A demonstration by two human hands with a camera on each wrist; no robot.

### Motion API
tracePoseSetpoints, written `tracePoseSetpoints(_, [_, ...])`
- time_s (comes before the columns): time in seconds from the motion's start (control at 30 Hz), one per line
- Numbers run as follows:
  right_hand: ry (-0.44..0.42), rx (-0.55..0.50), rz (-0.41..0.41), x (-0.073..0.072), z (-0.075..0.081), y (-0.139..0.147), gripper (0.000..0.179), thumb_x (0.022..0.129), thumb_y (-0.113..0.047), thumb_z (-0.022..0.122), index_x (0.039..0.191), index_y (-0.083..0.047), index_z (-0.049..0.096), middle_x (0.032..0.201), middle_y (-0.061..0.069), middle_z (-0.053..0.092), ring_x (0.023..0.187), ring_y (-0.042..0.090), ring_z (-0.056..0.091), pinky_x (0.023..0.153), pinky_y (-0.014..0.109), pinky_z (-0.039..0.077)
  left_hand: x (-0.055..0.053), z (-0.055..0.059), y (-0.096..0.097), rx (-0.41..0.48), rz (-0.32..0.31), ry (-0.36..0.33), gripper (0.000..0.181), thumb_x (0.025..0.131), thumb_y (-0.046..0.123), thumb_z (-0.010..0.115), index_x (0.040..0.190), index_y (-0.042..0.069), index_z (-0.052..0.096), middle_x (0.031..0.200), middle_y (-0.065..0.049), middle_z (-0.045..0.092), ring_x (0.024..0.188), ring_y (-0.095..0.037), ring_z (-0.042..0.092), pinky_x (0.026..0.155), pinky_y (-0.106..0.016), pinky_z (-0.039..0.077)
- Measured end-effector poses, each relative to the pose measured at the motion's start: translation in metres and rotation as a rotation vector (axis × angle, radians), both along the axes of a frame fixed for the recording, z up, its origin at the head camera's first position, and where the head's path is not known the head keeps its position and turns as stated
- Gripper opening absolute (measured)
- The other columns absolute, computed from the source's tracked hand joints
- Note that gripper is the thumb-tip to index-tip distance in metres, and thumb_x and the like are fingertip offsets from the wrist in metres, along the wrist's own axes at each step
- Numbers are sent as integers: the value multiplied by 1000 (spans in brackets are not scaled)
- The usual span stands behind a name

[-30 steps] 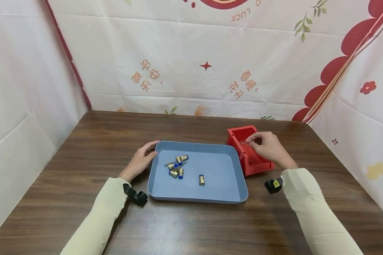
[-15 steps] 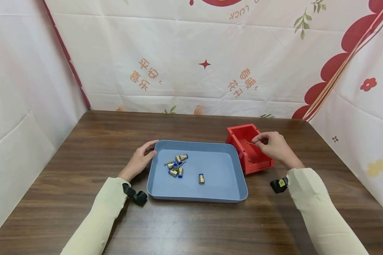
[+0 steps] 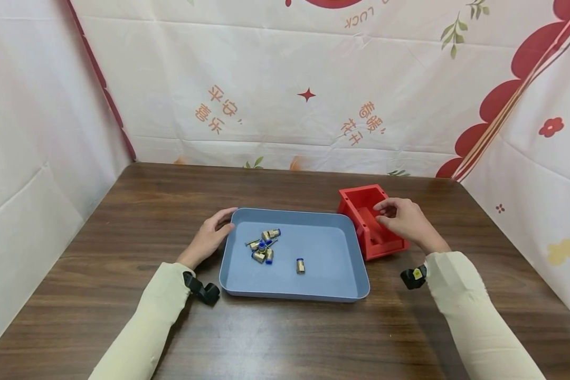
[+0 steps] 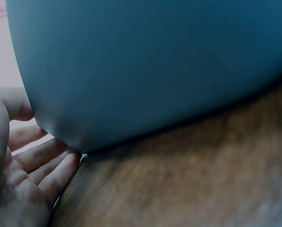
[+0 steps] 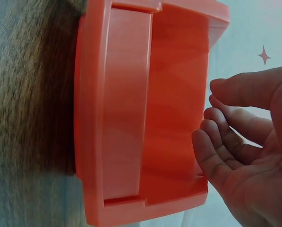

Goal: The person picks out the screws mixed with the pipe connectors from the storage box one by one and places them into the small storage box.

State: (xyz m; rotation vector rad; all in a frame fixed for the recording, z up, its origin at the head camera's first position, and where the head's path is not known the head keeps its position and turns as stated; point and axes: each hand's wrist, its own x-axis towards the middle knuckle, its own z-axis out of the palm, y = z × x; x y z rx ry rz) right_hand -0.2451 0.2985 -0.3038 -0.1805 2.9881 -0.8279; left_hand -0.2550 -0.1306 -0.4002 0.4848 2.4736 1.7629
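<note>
My left hand [image 3: 208, 237] rests at the far left corner of a blue-grey tray [image 3: 332, 264], thumb and fingertips touching its rim and outer wall. In the left wrist view the fingers [image 4: 41, 156] lie relaxed against that wall. A pile of brass pneumatic fittings [image 3: 268, 256] with blue collars sits in the tray's left half, with a thin screw [image 3: 253, 242] among them. One fitting [image 3: 301, 266] stands apart near the middle. Over the red bin [image 3: 375, 250] hovers my right hand [image 3: 405, 219]; its thumb and fingers are parted, with nothing visible between them.
The bin stands right beside the tray's right wall; its open front [image 5: 124, 104] faces the right wrist camera. Both sit on a dark wooden table [image 3: 275, 338]. Printed cloth curtains [image 3: 275, 105] close off the back and both sides.
The thin screw that my right fingertips pinched over the bin is gone from them, and the fingers have parted. That hand shifted slightly right, while my left hand stayed at the tray.
</note>
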Motion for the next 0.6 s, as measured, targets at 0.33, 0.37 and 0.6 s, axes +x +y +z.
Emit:
tracePoseSetpoints(0.33, [15, -4, 11, -2, -1, -4, 38, 87, -11, 64, 122, 3, 57, 114, 23, 59, 96, 32, 57, 85, 45, 55, -1, -1, -1, 1, 1, 0, 45, 100, 13, 46, 144, 3, 39, 140, -24, 46, 129, -38, 45, 107, -53, 35])
tracePoseSetpoints(0.37, [16, -5, 11, -2, -1, -4, 38, 87, -11, 65, 122, 2, 57, 115, 23, 59, 96, 31, 57, 85, 44, 55, -1, -1, -1, 2, -2, 2, 45, 100, 13, 46, 144, 3, 38, 141, -24, 45, 129, -38, 44, 107, -53, 35])
tracePoseSetpoints(0.6, [34, -5, 29, -7, 3, -12, 37, 87, -12, 65, 120, 1, 59, 113, 22, 59, 97, 31, 55, 84, 42, 54, -1, -1, -1, 4, -6, -6, 45, 100, 12, 45, 144, 4, 38, 142, -24, 45, 130, -38, 44, 108, -54, 34])
